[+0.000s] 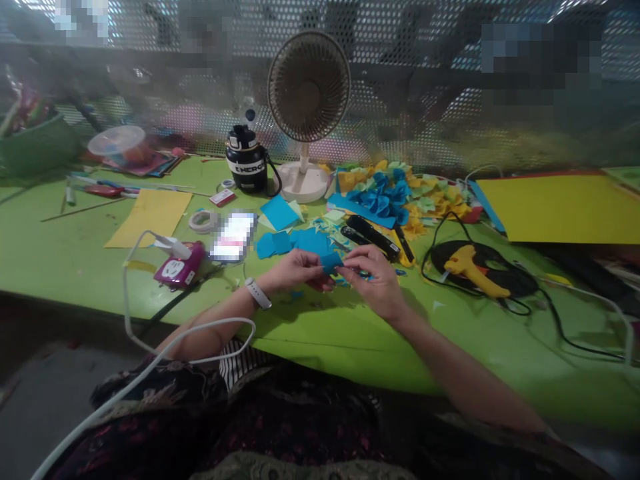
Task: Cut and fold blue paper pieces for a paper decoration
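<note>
Over the green table (325, 327), my left hand (299, 269) and my right hand (376, 279) meet, both pinching a small piece of blue paper (331, 261) between the fingertips. A white watch sits on my left wrist. Just beyond the hands lie several loose blue paper squares (295, 239) and small paper scraps. A black stapler (373, 235) rests right behind my right hand.
A heap of folded blue, yellow and green paper pieces (400, 193) lies behind. A yellow glue gun (470, 269) with black cable sits to the right, a yellow sheet (560, 208) beyond. Phone (233, 235), tape roll (204, 220), pink power strip (179, 269), black bottle (245, 160), desk fan (307, 113).
</note>
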`<act>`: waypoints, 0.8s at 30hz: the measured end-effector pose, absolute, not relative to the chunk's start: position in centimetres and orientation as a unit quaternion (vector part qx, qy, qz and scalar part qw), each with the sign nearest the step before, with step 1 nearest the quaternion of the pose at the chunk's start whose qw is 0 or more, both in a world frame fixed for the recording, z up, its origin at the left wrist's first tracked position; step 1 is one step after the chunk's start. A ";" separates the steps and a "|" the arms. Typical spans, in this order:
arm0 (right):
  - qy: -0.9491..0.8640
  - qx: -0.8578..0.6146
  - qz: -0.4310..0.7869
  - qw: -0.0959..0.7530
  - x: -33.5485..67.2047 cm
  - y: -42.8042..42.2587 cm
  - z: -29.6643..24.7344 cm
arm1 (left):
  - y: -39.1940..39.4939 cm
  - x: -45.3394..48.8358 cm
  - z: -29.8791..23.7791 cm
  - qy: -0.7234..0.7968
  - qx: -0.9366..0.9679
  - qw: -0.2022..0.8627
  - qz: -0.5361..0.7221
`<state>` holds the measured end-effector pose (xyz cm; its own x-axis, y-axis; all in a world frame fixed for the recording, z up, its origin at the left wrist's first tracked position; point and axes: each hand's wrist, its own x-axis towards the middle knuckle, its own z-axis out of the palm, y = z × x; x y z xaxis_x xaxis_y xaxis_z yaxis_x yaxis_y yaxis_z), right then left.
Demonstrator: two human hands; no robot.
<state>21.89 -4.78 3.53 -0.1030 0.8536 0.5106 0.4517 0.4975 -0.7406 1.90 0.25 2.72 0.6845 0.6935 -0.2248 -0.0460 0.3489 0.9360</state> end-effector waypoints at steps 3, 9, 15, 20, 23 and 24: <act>-0.695 -0.483 0.239 0.476 21.5 -4.9 3.5 | 0.1 1.8 2.6 0.302 0.532 0.754 0.239; -0.670 -0.516 0.273 0.459 21.4 -4.9 3.3 | 0.0 1.6 3.2 0.270 0.531 0.771 0.225; -0.683 -0.506 0.261 0.458 21.4 -4.9 3.3 | -0.3 1.8 3.4 0.288 0.540 0.757 0.228; -0.694 -0.503 0.240 0.456 21.4 -4.9 3.1 | -0.2 2.1 2.8 0.295 0.537 0.756 0.231; -0.696 -0.505 0.240 0.451 21.5 -4.8 3.0 | -0.2 2.2 2.5 0.297 0.537 0.754 0.235; -0.696 -0.506 0.241 0.449 21.6 -4.8 3.0 | -0.2 2.2 2.4 0.297 0.536 0.754 0.236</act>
